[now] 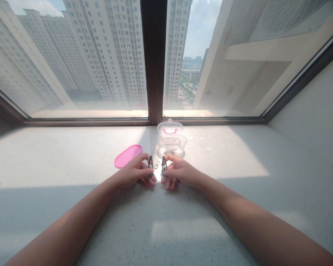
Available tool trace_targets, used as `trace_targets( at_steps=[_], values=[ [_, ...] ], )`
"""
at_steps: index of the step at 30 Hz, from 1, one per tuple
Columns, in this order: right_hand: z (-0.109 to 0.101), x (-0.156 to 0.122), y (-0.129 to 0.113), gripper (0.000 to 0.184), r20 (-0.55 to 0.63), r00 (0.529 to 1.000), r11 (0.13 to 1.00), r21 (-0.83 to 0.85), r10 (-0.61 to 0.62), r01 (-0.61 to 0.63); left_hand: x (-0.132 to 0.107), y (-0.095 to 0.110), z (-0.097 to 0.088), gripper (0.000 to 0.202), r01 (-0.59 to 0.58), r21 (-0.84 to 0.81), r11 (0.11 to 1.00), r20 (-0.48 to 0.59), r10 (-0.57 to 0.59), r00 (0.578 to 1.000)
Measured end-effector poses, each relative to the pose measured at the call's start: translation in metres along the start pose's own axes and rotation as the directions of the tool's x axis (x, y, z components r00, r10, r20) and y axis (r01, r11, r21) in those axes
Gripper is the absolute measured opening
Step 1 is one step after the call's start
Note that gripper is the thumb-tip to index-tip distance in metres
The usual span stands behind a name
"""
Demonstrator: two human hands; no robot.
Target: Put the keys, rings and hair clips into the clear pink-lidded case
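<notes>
No text, label, brand, number or sign can be read anywhere: none on the clear plastic box (171, 142), the pink lid (128, 155), the dark hair clips (150, 162) or the buildings beyond the window

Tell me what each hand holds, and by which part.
The left hand pinches a dark hair clip by its lower end. The right hand holds a second hair clip, also by the lower end.
</notes>
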State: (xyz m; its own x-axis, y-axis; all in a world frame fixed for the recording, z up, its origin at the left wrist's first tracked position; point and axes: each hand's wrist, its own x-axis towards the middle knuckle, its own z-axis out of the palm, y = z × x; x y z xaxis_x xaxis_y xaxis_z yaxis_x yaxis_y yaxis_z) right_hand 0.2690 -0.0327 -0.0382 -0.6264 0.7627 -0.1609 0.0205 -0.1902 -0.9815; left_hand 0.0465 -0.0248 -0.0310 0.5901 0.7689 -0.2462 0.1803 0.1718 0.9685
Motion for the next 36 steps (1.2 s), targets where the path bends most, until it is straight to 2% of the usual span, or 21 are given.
trace_targets(
  at_steps=[7, 11, 14, 30, 36],
  values=[
    [0.003, -0.0009, -0.002, 0.032, -0.022, 1.0, 0.999, -0.033, 0.0, -0.001, -0.0011, 0.0025, 0.0021, 0.032, 0.006, 0.012, 1.0, -0.001, -0.006, 1.0],
    [0.003, -0.0003, -0.0012, 0.034, -0.025, 1.0, 1.0, -0.025, 0.003, -0.003, -0.0028, 0.0044, 0.0028, 0.03, 0.005, 0.026, 1.0, 0.044, -0.006, 0.999],
    [0.0031, -0.0003, -0.001, 0.033, -0.022, 1.0, 1.0, -0.023, 0.004, -0.004, -0.0039, 0.0059, 0.003, 0.027, 0.001, 0.04, 0.999, 0.076, -0.004, 0.997],
    [0.004, 0.0005, -0.0023, 0.029, -0.012, 0.999, 0.999, 0.009, 0.037, -0.036, -0.0055, 0.0057, 0.0012, 0.032, -0.037, -0.043, 0.998, 0.105, 0.042, 0.994],
    [0.0048, 0.0013, -0.0033, 0.021, -0.015, 0.997, 0.997, 0.013, 0.073, -0.073, -0.0049, 0.0057, 0.0014, 0.032, -0.06, -0.036, 0.998, 0.1, 0.063, 0.993]
  ],
)
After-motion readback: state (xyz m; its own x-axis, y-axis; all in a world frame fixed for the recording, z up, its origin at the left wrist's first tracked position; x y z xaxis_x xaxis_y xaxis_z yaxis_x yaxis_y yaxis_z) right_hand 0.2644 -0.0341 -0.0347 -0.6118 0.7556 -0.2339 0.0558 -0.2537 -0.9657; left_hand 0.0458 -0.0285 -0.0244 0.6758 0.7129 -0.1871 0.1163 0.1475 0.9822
